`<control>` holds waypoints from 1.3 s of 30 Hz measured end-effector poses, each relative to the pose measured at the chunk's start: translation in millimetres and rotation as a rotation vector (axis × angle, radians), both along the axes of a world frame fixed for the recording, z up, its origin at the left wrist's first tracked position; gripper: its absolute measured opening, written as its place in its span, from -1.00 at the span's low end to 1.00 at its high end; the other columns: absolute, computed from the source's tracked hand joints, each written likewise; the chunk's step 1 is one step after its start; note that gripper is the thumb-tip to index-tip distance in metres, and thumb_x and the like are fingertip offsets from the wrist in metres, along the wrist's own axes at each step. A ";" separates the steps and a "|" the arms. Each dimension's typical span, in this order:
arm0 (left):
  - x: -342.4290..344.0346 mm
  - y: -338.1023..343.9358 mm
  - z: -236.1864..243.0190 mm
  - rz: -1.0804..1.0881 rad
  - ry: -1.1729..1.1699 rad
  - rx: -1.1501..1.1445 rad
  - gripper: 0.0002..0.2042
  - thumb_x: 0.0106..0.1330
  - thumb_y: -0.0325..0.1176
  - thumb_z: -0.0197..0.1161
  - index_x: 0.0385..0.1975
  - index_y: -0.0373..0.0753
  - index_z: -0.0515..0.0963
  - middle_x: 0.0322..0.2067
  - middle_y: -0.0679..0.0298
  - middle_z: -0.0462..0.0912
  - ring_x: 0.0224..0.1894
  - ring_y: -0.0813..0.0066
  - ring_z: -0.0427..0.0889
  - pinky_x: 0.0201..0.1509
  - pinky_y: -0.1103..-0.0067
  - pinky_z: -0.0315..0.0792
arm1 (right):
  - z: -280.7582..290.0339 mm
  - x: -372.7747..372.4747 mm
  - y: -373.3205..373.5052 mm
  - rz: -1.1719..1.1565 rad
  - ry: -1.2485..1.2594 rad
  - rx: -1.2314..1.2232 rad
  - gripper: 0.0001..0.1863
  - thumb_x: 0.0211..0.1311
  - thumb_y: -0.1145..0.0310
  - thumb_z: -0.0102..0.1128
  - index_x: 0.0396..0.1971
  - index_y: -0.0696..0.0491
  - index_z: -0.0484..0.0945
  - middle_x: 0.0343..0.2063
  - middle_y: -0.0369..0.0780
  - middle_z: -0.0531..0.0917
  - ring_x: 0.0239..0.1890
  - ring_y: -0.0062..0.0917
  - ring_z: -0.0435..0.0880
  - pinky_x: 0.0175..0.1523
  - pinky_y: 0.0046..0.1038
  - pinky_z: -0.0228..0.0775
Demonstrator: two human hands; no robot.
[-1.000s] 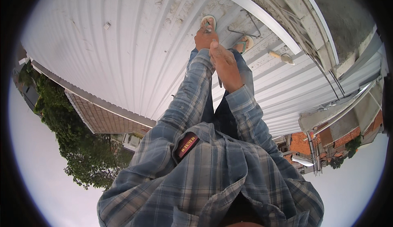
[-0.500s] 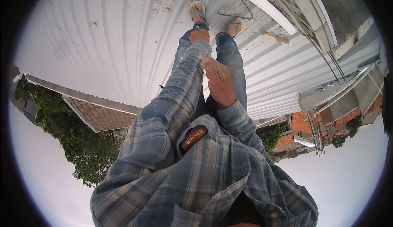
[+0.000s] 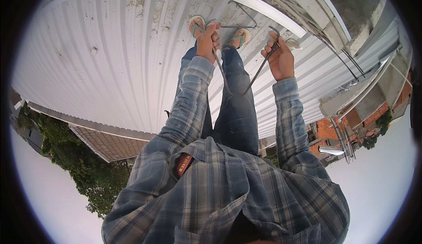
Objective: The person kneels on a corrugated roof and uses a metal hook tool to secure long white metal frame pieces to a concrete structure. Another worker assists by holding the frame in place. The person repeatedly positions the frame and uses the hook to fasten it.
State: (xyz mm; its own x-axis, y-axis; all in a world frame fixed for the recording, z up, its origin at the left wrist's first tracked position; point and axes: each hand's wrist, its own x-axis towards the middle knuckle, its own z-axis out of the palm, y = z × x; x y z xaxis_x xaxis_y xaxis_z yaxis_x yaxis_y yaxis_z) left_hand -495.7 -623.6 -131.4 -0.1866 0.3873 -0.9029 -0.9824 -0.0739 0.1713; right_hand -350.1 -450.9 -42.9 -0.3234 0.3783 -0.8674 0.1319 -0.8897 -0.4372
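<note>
A thin dark bent metal rod (image 3: 259, 69) hangs in a V shape between my hands, in front of my jeans, its ends curled into hooks. My left hand (image 3: 207, 42) is closed around one end, near my sandalled foot. The other end is gripped by my right hand (image 3: 280, 60), its hook rising above the fingers. Beyond my left hand, a second bent metal rod (image 3: 253, 20) lies on the roofing by my feet. The pale blade of a trowel (image 3: 293, 45) shows just past my right hand, which hides the rest of it.
I stand on a light corrugated metal roof (image 3: 88, 77). A white metal strip (image 3: 268, 13) crosses ahead of my feet, beside a concrete ledge (image 3: 307, 17) with long bars. A small lump of debris (image 3: 94, 50) sits at left. Roof edges border trees (image 3: 57, 143) and brick walls.
My hands have moved apart, the right one outward and forward, and the bent rod now shows between them. My right hand now covers the trowel's handle. The view has shifted slightly.
</note>
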 end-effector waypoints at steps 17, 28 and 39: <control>48.1 38.6 -30.4 -0.785 0.858 -1.059 -0.78 0.00 -0.28 0.34 -0.48 -0.27 0.49 -0.47 -0.02 0.66 -0.35 0.01 0.67 -0.20 0.28 0.53 | 91.5 -35.0 -81.1 0.565 0.096 0.506 -0.58 0.47 0.10 -0.15 -0.44 0.14 0.45 -0.59 -0.06 0.47 -0.51 -0.21 0.50 -0.32 -0.24 0.30; 76.2 103.0 5.6 -1.020 0.694 -0.564 -0.46 0.04 -0.04 0.43 -0.04 -0.17 0.45 -0.39 0.03 0.67 -0.28 0.03 0.67 -0.13 0.33 0.51 | 122.8 -3.1 -5.3 0.532 0.015 0.561 -0.50 0.49 0.04 -0.16 -0.47 0.18 0.44 -0.65 -0.22 0.41 -0.57 -0.48 0.38 -0.41 -0.35 0.20; 40.9 -67.7 142.2 -2.551 0.430 0.382 -0.25 0.25 0.32 0.00 0.20 -0.23 0.38 -0.12 -0.06 0.64 0.02 0.02 0.60 0.20 0.29 0.36 | 2.2 161.6 4.1 0.720 -0.720 0.567 -0.54 0.41 0.11 -0.12 -0.51 0.15 0.55 -0.52 -0.07 0.60 -0.34 -0.18 0.55 -0.17 -0.22 0.36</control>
